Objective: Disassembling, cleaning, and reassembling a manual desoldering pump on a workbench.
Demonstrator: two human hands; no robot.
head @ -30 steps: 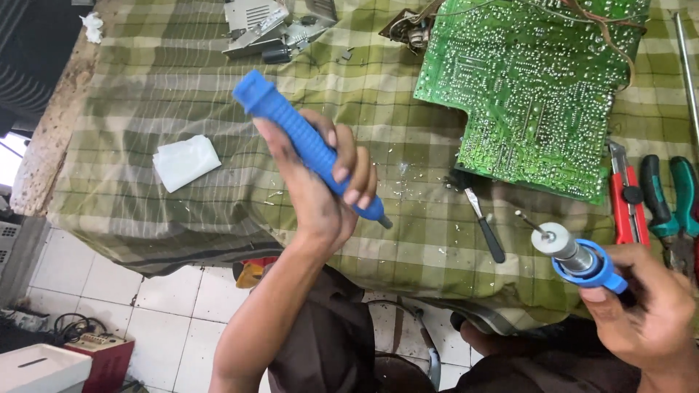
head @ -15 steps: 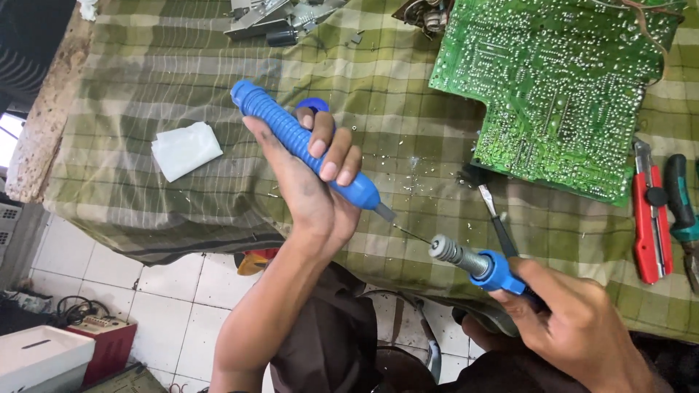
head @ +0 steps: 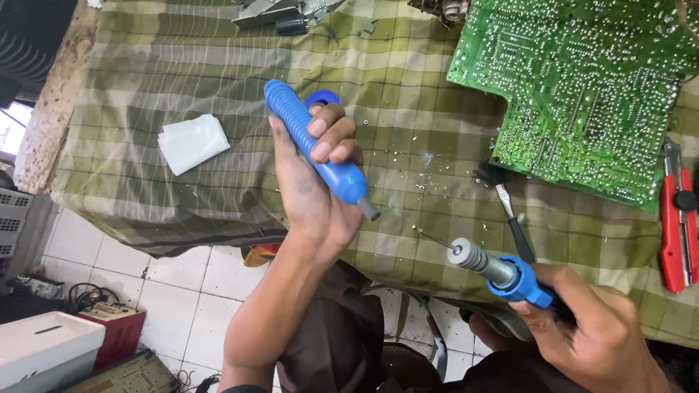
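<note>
At mid-frame our left hand [head: 313,189] wraps its fingers tight around the pump [head: 317,149], a blue ribbed tube with a grey nozzle pointing lower right. At lower right our right hand [head: 597,335] grips the iron [head: 495,269], blue-collared with a metal barrel, its thin tip near the nozzle, above the plaid cloth [head: 182,80].

The left hand [head: 313,196] holds a desoldering pump [head: 313,142] above the cloth-covered table [head: 182,80], its nozzle pointing down and right toward the tip of the soldering iron [head: 495,269] held by the right hand [head: 597,335] at the table's near edge. A folded tissue [head: 193,142] lies left of the pump. A circuit board [head: 582,87] lies at the far right, a screwdriver [head: 513,225] just before it, a utility knife [head: 678,211] at the right edge.
</note>
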